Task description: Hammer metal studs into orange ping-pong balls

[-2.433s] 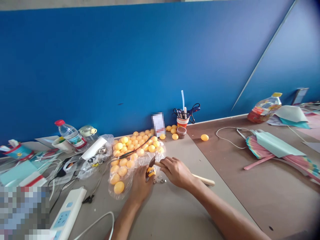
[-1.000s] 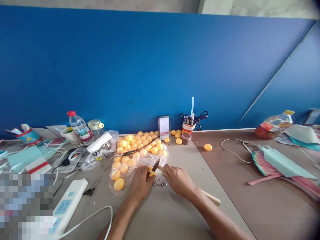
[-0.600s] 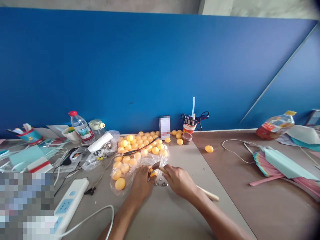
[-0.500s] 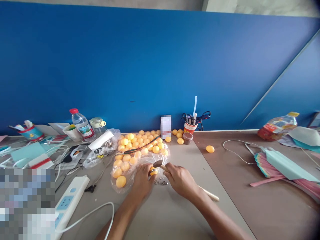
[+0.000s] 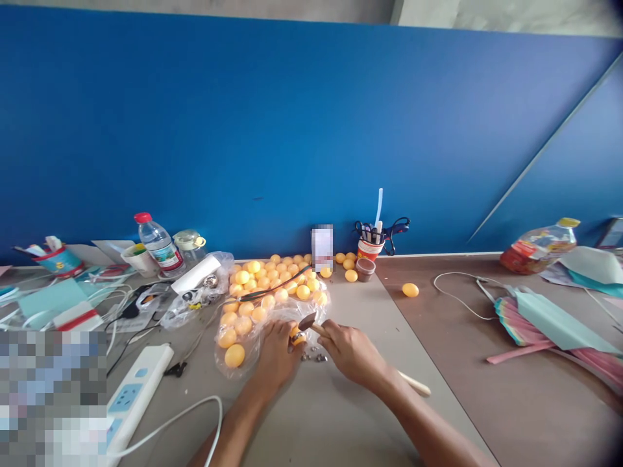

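Note:
My left hand [image 5: 278, 350] is closed round an orange ball [image 5: 294, 332] that looks like a ping-pong ball and has small silvery pieces on it. In my right hand [image 5: 353, 350] is a long tool with a pale wooden handle [image 5: 413, 383] and a dark brown head [image 5: 307, 322]. The head is right at the ball, but I cannot tell whether they touch. Small shiny metal bits [image 5: 320, 358] lie between my hands. Left of them, a clear plastic bag [image 5: 250, 347] lies with many more orange balls [image 5: 234, 355] in and around it.
A lidded brown cup [image 5: 365, 268], a pen cup [image 5: 370, 248] and a propped phone [image 5: 322, 246] stand at the back. One ball [image 5: 410, 290] lies alone to the right. A power strip [image 5: 141, 392] and cables are on the left, near a water bottle [image 5: 163, 246].
The ball in my left hand has turned slightly, and its silvery pieces show at a different angle. The tool head has shifted a little. Both hands stay in about the same place.

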### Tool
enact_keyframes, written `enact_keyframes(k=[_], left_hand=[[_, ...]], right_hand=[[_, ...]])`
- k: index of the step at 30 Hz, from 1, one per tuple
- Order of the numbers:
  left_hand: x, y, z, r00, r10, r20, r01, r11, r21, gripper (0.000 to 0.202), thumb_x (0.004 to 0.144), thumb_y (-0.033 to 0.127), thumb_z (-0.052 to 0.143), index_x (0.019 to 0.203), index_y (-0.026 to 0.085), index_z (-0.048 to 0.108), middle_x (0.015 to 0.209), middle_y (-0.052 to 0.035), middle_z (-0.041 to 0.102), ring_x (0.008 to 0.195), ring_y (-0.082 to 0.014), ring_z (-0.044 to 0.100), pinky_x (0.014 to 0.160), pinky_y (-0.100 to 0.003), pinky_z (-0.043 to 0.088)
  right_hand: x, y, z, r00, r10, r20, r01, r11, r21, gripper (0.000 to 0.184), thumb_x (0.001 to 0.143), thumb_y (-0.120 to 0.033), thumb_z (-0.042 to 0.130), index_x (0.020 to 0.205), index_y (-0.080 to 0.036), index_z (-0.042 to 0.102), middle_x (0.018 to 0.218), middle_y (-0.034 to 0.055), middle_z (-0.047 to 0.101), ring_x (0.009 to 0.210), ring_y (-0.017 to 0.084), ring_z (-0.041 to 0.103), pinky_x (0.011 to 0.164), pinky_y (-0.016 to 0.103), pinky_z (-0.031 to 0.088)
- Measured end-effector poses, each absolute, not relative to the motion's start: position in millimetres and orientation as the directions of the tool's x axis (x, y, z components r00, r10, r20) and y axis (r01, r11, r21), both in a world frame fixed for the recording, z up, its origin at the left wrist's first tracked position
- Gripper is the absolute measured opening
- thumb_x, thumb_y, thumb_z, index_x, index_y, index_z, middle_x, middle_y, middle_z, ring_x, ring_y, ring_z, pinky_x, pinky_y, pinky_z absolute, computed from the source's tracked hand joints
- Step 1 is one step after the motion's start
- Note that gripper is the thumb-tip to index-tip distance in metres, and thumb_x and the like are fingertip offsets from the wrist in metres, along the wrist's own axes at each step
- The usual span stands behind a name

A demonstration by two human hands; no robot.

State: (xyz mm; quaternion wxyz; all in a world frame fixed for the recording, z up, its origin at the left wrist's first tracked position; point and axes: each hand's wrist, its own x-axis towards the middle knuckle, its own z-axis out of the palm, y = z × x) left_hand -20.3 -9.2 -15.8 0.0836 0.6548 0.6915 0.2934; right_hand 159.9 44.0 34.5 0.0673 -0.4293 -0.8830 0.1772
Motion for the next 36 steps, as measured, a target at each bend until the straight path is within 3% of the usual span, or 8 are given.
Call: enact_keyframes(k=[11, 23, 30, 33, 36], left_hand=[[-19.5, -9.8, -17.5, -0.125, 0.952, 0.278, 0.831, -0.053, 0.554, 0.023, 0.081, 0.022, 0.054, 0.103, 0.024, 0.061, 0.105, -0.0071, 0.068, 0.103, -0.0289, 0.059, 0.096, -0.046, 0.042], [-20.4, -10.4, -15.9, -0.081, 0.966, 0.247, 0.834, -0.070, 0.547, 0.026, 0.084, 0.025, 0.054, 0.108, 0.022, 0.060, 0.103, -0.0052, 0.068, 0.103, -0.0277, 0.059, 0.099, -0.050, 0.040], [-17.7, -10.3, -13.5, -0.274, 0.936, 0.219, 0.777, 0.082, 0.624, 0.023, 0.077, 0.027, 0.060, 0.100, 0.022, 0.056, 0.096, -0.0074, 0.067, 0.097, -0.0294, 0.060, 0.085, -0.044, 0.048], [-18.8, -10.5, -8.2, -0.217, 0.956, 0.195, 0.793, 0.056, 0.607, 0.011, 0.079, 0.027, 0.058, 0.089, 0.022, 0.055, 0.086, -0.0036, 0.066, 0.089, -0.0271, 0.060, 0.081, -0.043, 0.047], [-19.6, -11.3, -4.9, -0.149, 0.970, 0.193, 0.810, 0.008, 0.586, 0.012, 0.081, 0.025, 0.055, 0.093, 0.022, 0.057, 0.089, -0.0027, 0.067, 0.091, -0.0263, 0.059, 0.086, -0.044, 0.045]], right_hand=[[158.5, 42.4, 37.0, -0.604, 0.797, -0.025, 0.752, 0.559, -0.348, 0.017, 0.097, -0.029, 0.039, 0.093, -0.021, 0.053, 0.086, 0.0048, 0.071, 0.073, 0.018, 0.066, 0.057, 0.026, 0.029], [159.5, 45.3, 32.8, -0.605, 0.792, -0.083, 0.767, 0.552, -0.328, 0.012, 0.094, -0.027, 0.045, 0.097, -0.020, 0.054, 0.088, 0.0065, 0.071, 0.073, 0.019, 0.066, 0.056, 0.026, 0.027], [161.6, 44.2, 35.5, -0.575, 0.817, -0.044, 0.763, 0.517, -0.389, 0.014, 0.096, -0.028, 0.041, 0.094, -0.021, 0.053, 0.083, 0.0031, 0.070, 0.070, 0.017, 0.064, 0.054, 0.025, 0.027], [156.9, 42.1, 30.4, -0.606, 0.793, -0.057, 0.763, 0.559, -0.325, 0.013, 0.095, -0.027, 0.043, 0.096, -0.020, 0.054, 0.087, 0.0052, 0.071, 0.073, 0.019, 0.066, 0.055, 0.026, 0.026], [154.8, 41.5, 28.6, -0.607, 0.791, -0.073, 0.767, 0.560, -0.313, 0.014, 0.095, -0.027, 0.043, 0.096, -0.020, 0.054, 0.089, 0.0060, 0.072, 0.074, 0.019, 0.066, 0.056, 0.026, 0.026]])
